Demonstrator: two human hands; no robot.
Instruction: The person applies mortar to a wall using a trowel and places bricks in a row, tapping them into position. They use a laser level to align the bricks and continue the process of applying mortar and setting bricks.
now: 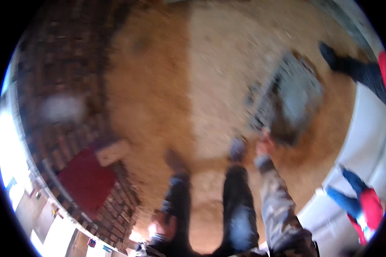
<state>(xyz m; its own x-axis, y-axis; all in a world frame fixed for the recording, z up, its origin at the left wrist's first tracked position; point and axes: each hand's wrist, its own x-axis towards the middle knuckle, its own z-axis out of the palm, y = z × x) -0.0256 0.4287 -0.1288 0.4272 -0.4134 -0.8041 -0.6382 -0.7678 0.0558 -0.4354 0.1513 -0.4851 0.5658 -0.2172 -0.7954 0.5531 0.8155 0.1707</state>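
Note:
The whole picture is smeared by motion. My right hand (265,145), at the end of a camouflage sleeve, reaches down and grips the near edge of a grey ribbed block (289,96) that sits tilted over the sandy ground. My left hand (162,223) hangs low beside my left thigh, too blurred to show its fingers or anything in them. My two legs in dark trousers stand between the hands, feet on the dirt.
A brick wall (68,64) curves along the left, with a red sheet (86,180) and a pale brick (114,152) on it. At the right is a white surface (369,128), with two other people in red tops, one far (364,70) and one near (364,203).

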